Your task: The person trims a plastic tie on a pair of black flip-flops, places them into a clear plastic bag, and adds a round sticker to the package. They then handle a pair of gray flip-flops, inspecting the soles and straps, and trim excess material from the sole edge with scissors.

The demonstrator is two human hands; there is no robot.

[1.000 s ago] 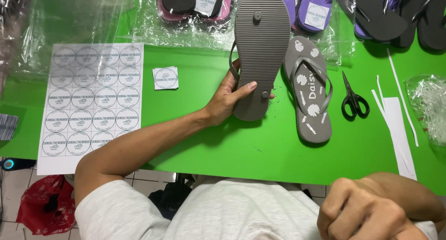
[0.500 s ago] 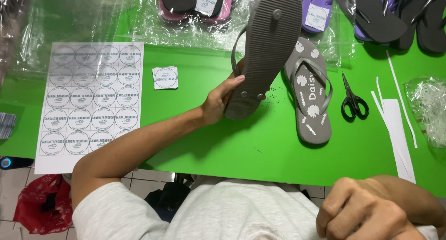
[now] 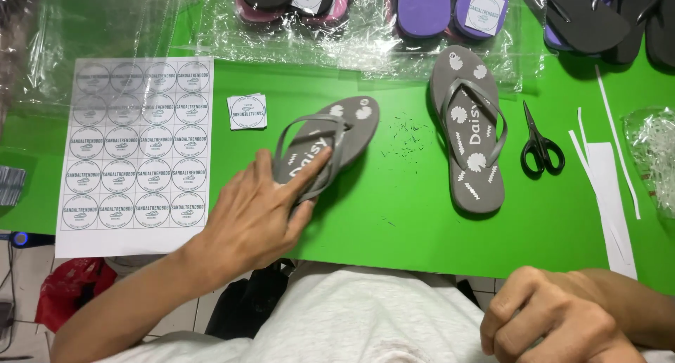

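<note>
My left hand (image 3: 256, 219) lies on the heel end of a grey flip-flop (image 3: 330, 141), strap side up, slanting across the green table (image 3: 394, 215); the fingers press on its sole and strap. A second grey flip-flop (image 3: 470, 127) with white flower prints lies flat to the right, strap up. My right hand (image 3: 555, 321) rests low at the right, off the table near my lap, fingers curled with nothing seen in it.
A sheet of round stickers (image 3: 137, 152) lies at the left, with a small cut sticker stack (image 3: 247, 111) beside it. Black scissors (image 3: 540, 144) and white paper strips (image 3: 605, 170) are at the right. Bagged flip-flops (image 3: 450, 8) line the far edge.
The grey flip-flop was held up sole-side toward me; now it is turned over and laid on the table to the left, strap up, under my left hand.
</note>
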